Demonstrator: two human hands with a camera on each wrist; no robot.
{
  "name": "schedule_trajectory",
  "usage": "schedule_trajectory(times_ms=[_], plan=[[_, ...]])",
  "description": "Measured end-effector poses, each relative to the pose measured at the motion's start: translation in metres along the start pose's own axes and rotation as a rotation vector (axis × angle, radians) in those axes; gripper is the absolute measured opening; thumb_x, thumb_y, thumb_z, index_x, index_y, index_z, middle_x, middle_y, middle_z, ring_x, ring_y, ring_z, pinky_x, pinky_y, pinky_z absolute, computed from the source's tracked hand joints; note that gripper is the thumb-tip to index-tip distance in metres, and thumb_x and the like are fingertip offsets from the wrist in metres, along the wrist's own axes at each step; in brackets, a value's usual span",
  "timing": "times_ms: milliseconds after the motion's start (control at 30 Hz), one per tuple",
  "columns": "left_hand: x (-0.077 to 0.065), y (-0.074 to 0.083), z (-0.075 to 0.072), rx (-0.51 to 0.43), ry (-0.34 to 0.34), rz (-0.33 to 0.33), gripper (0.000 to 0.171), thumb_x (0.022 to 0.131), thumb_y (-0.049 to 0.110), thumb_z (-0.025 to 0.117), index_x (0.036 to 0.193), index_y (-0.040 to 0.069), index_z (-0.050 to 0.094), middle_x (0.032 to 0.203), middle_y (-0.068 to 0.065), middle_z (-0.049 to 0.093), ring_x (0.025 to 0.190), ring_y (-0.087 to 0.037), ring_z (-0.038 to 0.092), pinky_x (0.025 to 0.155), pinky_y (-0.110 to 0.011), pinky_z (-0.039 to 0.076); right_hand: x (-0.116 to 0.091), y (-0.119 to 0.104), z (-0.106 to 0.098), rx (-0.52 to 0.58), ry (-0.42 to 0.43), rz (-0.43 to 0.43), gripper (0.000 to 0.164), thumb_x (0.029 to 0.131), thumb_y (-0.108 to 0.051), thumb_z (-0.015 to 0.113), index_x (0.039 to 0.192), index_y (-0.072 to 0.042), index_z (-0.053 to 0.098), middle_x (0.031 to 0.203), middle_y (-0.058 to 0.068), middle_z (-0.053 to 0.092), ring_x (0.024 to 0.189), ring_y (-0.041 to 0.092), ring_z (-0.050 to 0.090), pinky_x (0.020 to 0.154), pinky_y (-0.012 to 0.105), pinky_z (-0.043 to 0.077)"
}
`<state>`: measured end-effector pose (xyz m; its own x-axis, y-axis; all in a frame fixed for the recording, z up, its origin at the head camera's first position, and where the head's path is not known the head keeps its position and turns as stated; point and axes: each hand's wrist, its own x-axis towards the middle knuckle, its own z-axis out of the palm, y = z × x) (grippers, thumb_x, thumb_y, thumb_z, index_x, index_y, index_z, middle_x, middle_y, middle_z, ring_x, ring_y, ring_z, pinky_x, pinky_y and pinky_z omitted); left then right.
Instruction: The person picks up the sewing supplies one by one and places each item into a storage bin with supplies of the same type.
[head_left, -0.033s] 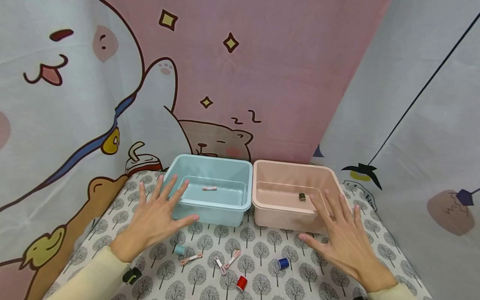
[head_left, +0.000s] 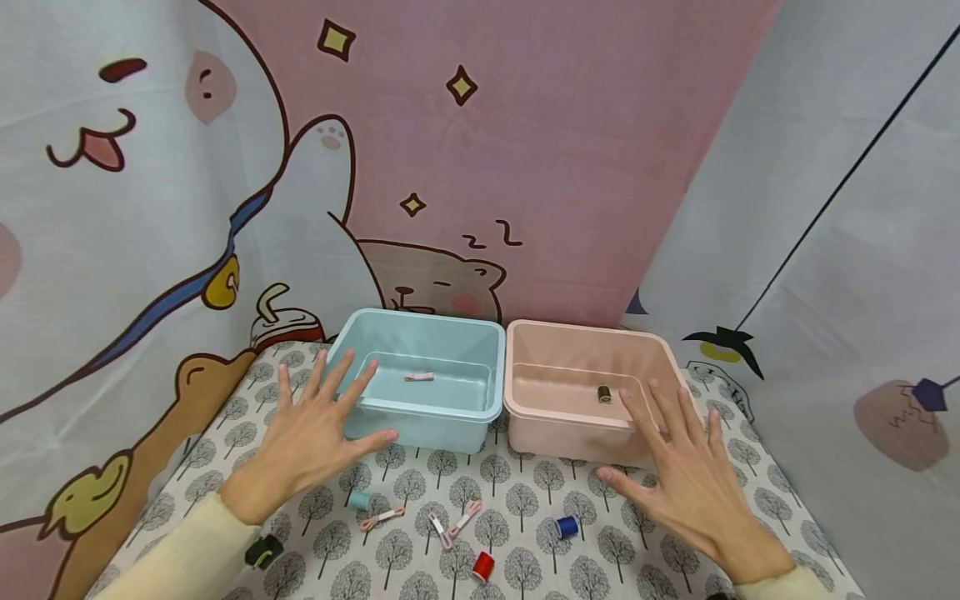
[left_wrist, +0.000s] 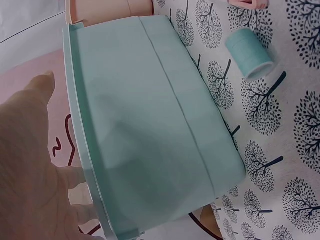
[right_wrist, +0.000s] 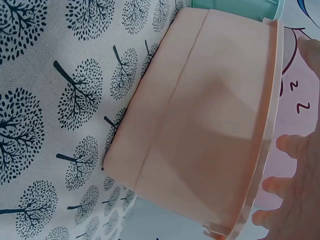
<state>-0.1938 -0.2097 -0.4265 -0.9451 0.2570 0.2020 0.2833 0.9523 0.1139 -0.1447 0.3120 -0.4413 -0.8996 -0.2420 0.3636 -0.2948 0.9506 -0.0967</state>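
My left hand hovers with fingers spread at the front left corner of the light blue tub, holding nothing. In that tub lies a small pink bundle with a white middle. My right hand, fingers also spread and holding nothing, is over the front right side of the pink tub. A dark olive thread spool sits inside it. In the wrist views, fingers show beside the rims of the blue tub and pink tub.
On the tree-print cloth before the tubs lie a teal spool, a blue spool and a red spool. Near them are slim pink-and-white bundles, two of them touching. A cartoon-printed curtain hangs behind.
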Motion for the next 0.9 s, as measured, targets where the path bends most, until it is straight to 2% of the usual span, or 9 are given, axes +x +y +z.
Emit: schedule_trajectory(times_ms=[133,333,500,700,900], plan=[[-0.001,-0.001,0.001,-0.002,0.0,-0.005,0.108,0.104,0.092,0.053,0.189,0.035,0.017,0.197,-0.014,0.012,0.182,-0.056,0.005,0.134,-0.092,-0.01,0.0,0.0,0.0,0.007,-0.003,0.001,0.124,0.095,-0.079,0.079,0.19,-0.033,0.013,0.198,0.013,0.009,0.181,0.06,0.01,0.142,0.078,-0.017],[-0.002,-0.004,0.0,0.003,0.004,-0.006,0.107,0.105,0.092,0.052,0.189,0.036,0.016,0.197,-0.016,0.013,0.181,-0.057,0.006,0.134,-0.093,-0.01,-0.002,0.0,0.0,-0.004,-0.015,0.002,0.124,0.096,-0.079,0.078,0.19,-0.035,0.011,0.198,0.013,0.009,0.178,0.064,0.017,0.142,0.077,-0.016],[0.0,-0.005,-0.001,0.002,0.007,-0.013,0.106,0.105,0.092,0.05,0.189,0.036,0.015,0.197,-0.016,0.014,0.181,-0.057,0.006,0.133,-0.092,-0.012,-0.003,0.0,-0.001,-0.002,-0.017,-0.001,0.123,0.098,-0.077,0.078,0.19,-0.033,0.009,0.199,0.011,0.007,0.178,0.063,0.019,0.144,0.072,-0.017],[0.001,-0.009,0.0,-0.004,-0.003,-0.026,0.106,0.106,0.091,0.05,0.189,0.036,0.016,0.197,-0.017,0.014,0.181,-0.058,0.006,0.133,-0.093,-0.012,-0.007,-0.002,0.0,0.013,0.001,-0.017,0.12,0.097,-0.075,0.08,0.19,-0.036,0.015,0.198,0.015,0.015,0.175,0.065,0.024,0.145,0.075,-0.008],[0.004,-0.015,0.001,-0.028,-0.011,-0.044,0.107,0.106,0.091,0.051,0.189,0.032,0.018,0.197,-0.018,0.013,0.181,-0.058,0.005,0.132,-0.094,-0.013,-0.01,-0.005,-0.002,0.022,0.041,-0.056,0.119,0.093,-0.076,0.083,0.188,-0.036,0.023,0.192,0.022,0.031,0.169,0.064,0.036,0.146,0.079,0.006]])
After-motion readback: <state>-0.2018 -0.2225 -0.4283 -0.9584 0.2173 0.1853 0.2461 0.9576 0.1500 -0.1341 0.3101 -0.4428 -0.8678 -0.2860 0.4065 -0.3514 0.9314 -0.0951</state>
